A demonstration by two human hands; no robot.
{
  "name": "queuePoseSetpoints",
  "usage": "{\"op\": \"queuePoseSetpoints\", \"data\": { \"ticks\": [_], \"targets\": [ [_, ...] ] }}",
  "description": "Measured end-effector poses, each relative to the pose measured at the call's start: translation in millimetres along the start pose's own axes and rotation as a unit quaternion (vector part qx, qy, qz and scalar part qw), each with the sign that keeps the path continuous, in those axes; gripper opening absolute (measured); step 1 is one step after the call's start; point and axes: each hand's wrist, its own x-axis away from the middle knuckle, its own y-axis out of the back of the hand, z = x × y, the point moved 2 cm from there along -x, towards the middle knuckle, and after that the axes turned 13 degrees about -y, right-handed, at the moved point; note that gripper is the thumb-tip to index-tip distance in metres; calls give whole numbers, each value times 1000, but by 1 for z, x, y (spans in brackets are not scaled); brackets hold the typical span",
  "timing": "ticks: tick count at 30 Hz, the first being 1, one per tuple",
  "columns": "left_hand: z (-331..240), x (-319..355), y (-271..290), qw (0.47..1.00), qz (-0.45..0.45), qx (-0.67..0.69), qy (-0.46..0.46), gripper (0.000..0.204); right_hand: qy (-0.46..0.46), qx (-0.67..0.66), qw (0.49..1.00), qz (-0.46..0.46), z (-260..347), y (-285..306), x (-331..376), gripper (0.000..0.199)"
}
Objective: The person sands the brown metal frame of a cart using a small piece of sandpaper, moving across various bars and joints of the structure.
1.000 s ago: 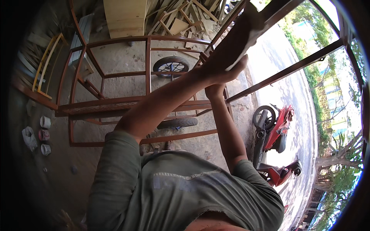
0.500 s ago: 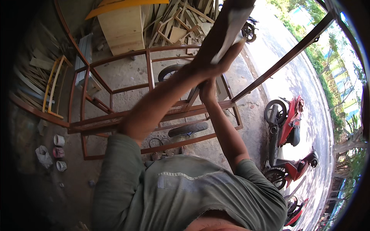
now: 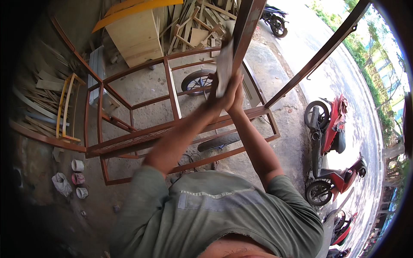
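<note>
A brown post [image 3: 247, 30] of the frame rises away from me at the top middle. My left hand [image 3: 220, 101] is closed at the post's left side, holding a pale, flat strip [image 3: 224, 71] that lies along the post. Motion blurs the strip, so I cannot make out its material. Just right of it, my right hand [image 3: 235, 95] is wrapped round the post lower down, its fingers partly hidden. Below both hands runs a long reddish-brown rail [image 3: 142, 139] of the same open frame.
Inside the frame stands a wheel [image 3: 198, 81], with a tyre [image 3: 219, 141] nearer me. Scrap wood [image 3: 200, 36] and a plywood cabinet [image 3: 133, 36] lie beyond. Small tubs [image 3: 78, 178] stand at left. Red motorbikes [image 3: 331, 124] line the road at right.
My left hand and the pale strip have come down the post, toward me and to the left. My right hand stays low on the post. The whole view has shifted slightly.
</note>
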Motion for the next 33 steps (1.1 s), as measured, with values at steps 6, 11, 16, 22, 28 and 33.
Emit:
{"op": "queuePoseSetpoints", "data": {
  "ticks": [6, 11, 16, 22, 28, 33],
  "targets": [
    [-14, -15, 1, 997, 52, -61, 10, 54, -7, -187, 981, 60, -3, -8, -8, 63],
    [-52, -77, 1, 987, 18, -67, -143, 38, 79, -123, 988, 47, -19, 5, -12, 69],
    [17, 146, 21, 995, -16, -11, 96, 66, -24, -224, 973, 51, -16, 3, -19, 80],
    [-53, 1, -6, 994, 4, -103, 33, 73, 13, -179, 972, 155, -38, 33, -13, 80],
    [21, 151, 36, 987, -56, 41, 144, 69, -66, -217, 969, 101, -17, 12, -31, 68],
    [-16, 77, 15, 992, -56, -77, 80, 68, 55, -86, 990, 96, -24, 27, -14, 63]
  ]
}}
